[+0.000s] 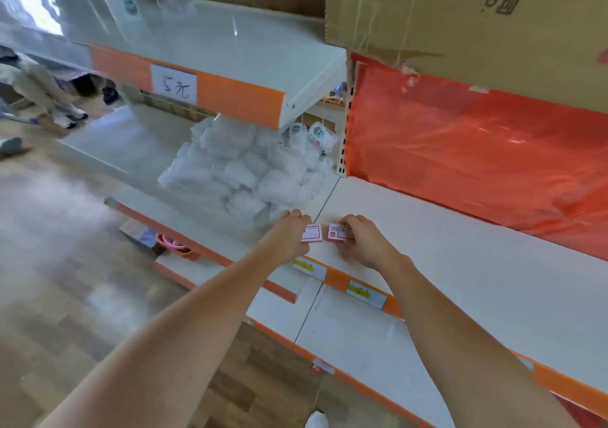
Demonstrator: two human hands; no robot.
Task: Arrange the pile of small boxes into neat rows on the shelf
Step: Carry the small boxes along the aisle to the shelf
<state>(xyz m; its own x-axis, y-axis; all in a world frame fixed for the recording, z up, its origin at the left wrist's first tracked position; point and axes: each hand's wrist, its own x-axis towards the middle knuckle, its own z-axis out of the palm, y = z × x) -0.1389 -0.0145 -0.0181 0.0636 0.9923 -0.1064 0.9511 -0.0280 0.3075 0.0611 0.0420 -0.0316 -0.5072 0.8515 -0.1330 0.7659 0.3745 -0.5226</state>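
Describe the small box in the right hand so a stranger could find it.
Find the white shelf below the orange plastic sheet. Near its left end, two small red-and-white cardboard boxes lie apart; the right hand grips the right one, with a red square.

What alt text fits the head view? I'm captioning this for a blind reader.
Two bare hands each hold a small red-and-white box on a white store shelf: left hand on the left box, right hand on the right box. Clear-wrapped white packets are piled behind on the left.
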